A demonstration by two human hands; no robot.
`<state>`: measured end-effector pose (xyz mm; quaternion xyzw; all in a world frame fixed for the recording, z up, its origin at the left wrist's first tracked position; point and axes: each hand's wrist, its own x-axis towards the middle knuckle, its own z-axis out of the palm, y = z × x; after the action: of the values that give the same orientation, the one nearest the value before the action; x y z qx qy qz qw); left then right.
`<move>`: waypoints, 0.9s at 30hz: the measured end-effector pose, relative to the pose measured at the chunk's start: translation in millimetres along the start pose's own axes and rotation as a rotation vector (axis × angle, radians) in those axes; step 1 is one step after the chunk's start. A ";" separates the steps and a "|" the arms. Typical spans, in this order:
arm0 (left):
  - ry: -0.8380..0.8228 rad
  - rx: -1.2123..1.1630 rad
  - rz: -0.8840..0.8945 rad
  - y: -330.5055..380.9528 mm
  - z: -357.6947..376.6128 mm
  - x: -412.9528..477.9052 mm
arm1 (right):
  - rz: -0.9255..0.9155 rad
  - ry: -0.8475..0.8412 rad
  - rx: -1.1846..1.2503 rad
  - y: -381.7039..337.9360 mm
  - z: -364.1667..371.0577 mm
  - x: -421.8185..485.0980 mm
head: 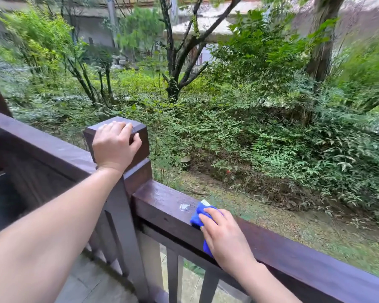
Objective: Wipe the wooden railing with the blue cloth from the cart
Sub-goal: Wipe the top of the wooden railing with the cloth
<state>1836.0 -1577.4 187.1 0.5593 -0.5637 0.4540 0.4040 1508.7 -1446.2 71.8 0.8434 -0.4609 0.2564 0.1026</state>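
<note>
Pressing down on the top rail, the right hand lies palm-down over the blue cloth in the lower middle of the frame. Its fingers are spread flat across the fabric instead of curled round it, so this grip is a flat press and not a pinch. The cloth is bunched on the upper face of the wooden railing; one fold hangs over the near edge beneath the palm, and a pale tag shows at its far corner. Just to the left of the cloth, a small wet patch glistens on the dark wood.

The left hand sits at centre left, its grip closed over the square cap of the corner post, fingers across the top and thumb against the right face. The bare forearm runs down to the lower left corner of the frame.

Vertical balusters stand below the rail, with grey paving visible near them. Beyond the railing, shrubs and a dark forked tree fill the upper part of the frame.
</note>
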 end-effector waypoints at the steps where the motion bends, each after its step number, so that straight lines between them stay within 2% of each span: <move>1: 0.000 -0.004 -0.001 -0.7 1.0 -1.4 | -0.026 -0.004 0.007 9.2 -0.9 -7.2; 4: 0.021 0.002 -0.008 0.6 3.2 -3.6 | 0.187 -0.022 0.006 26.8 -7.0 -4.1; 6: 0.021 -0.009 -0.010 1.2 2.2 -2.1 | 0.289 -0.056 0.034 13.3 0.8 20.2; 9: 0.017 -0.012 0.010 0.5 -0.5 -1.4 | 0.212 -0.110 0.118 -20.4 10.6 43.7; 13: 0.027 -0.014 -0.006 1.2 0.3 -2.5 | 0.008 -0.073 0.130 -4.1 5.3 22.2; 18: 0.031 -0.012 -0.010 2.4 -2.8 -1.1 | 0.199 -0.132 0.153 -15.3 18.2 64.0; 21: 0.030 -0.019 0.000 2.3 -3.9 0.3 | 0.044 -0.132 0.202 -41.4 27.2 65.6; 23: 0.030 -0.027 -0.007 1.8 -3.5 -0.6 | -0.050 -0.086 0.187 -30.5 27.2 50.8; 27: 0.048 -0.027 -0.021 4.2 -3.0 -0.7 | 0.180 -0.101 0.159 -11.9 30.3 72.1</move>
<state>1831.7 -1574.5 187.0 0.5487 -0.5541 0.4554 0.4297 1560.9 -1504.3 84.9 0.8160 -0.5174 0.2575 -0.0112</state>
